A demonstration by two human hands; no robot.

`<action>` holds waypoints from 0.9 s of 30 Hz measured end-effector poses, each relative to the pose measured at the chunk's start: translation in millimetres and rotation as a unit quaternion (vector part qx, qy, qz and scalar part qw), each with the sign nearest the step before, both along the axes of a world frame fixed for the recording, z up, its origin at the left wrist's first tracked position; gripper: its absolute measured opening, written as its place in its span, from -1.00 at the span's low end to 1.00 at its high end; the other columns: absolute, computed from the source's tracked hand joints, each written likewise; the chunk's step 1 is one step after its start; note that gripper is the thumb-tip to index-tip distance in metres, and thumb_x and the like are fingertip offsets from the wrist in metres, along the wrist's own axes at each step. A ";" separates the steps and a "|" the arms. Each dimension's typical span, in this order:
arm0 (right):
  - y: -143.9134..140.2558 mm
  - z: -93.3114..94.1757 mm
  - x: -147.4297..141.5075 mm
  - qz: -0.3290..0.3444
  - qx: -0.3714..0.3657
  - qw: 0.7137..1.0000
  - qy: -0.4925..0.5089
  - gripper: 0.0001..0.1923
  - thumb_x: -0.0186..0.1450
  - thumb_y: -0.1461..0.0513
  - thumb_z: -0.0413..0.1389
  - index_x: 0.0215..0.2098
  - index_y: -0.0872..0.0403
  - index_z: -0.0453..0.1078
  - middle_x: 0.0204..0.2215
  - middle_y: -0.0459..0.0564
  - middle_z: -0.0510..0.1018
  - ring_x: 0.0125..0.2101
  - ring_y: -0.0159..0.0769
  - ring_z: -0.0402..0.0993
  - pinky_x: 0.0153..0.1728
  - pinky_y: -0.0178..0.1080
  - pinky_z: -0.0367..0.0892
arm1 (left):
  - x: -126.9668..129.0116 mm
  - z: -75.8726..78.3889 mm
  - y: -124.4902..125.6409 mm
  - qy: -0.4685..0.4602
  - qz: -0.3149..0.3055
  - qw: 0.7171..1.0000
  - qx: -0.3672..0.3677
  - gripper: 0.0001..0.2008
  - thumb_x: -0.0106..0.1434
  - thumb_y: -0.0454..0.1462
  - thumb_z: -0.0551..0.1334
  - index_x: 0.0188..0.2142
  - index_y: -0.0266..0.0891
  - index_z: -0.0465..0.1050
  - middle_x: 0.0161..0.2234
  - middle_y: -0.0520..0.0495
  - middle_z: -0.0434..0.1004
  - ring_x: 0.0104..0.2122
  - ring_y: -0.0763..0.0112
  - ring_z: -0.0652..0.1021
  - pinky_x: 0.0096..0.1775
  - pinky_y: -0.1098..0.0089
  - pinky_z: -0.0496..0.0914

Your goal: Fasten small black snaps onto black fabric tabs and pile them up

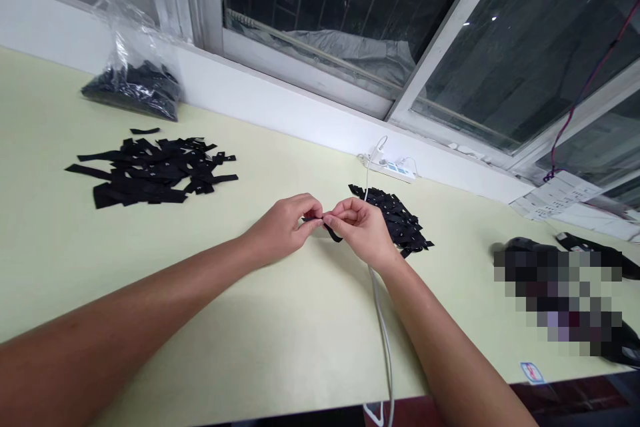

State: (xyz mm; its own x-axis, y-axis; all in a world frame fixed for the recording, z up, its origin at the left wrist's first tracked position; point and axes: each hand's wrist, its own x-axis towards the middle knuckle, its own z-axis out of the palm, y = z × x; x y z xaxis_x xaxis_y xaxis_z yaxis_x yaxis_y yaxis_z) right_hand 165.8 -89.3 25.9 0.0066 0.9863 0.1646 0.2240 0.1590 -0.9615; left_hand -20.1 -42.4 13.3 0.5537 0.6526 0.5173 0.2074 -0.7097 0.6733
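Observation:
Between my two hands, above the pale yellow table (280,340), is a short black fabric strip (333,234). My left hand (287,227) pinches one part of it between thumb and fingers. Right beside it, my right hand (363,227) pinches the strip too, and a loose end curls down below the fingertips. Much of the strip is hidden by the fingers. Behind my right hand lies a pile of black strips (400,217) with small light marks. A wider, looser pile of black strips (150,173) is spread out to the left.
A clear plastic bag (133,83) of black pieces stands at the back left. A white power strip (393,169) lies by the wall, and a white cable (384,333) runs under my right wrist to the front edge. Dark items (535,247), partly blurred, lie at right.

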 end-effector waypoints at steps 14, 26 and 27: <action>5.2 -9.1 2.5 0.053 0.028 0.998 -0.001 -0.77 0.19 0.13 0.29 -0.24 0.06 0.47 -0.32 -0.02 0.59 -0.29 -0.31 0.52 -0.19 -0.20 0.44 | 5.1 -4.1 4.4 -0.072 -0.006 0.983 -0.168 -0.89 0.26 -0.22 0.23 -0.31 -0.22 0.43 -0.35 0.01 0.53 -0.31 0.39 0.52 -0.22 0.36 0.39; 6.3 1.8 1.6 0.031 -0.036 0.995 0.092 -0.73 0.10 0.11 0.33 -0.32 0.07 0.44 -0.48 -0.14 0.50 -0.49 -0.41 0.45 -0.34 -0.23 0.43 | 7.8 1.0 6.7 -0.166 -0.043 0.918 -0.357 -0.79 0.17 -0.18 0.34 -0.28 -0.25 0.46 -0.39 -0.01 0.51 -0.35 0.40 0.53 -0.16 0.27 0.45; 6.3 2.3 2.0 0.026 -0.039 0.994 0.095 -0.73 0.09 0.11 0.34 -0.33 0.07 0.44 -0.49 -0.14 0.49 -0.49 -0.41 0.44 -0.36 -0.23 0.43 | 7.9 0.8 7.1 -0.170 -0.042 0.917 -0.358 -0.80 0.17 -0.18 0.34 -0.28 -0.25 0.46 -0.40 -0.01 0.51 -0.36 0.40 0.53 -0.16 0.27 0.45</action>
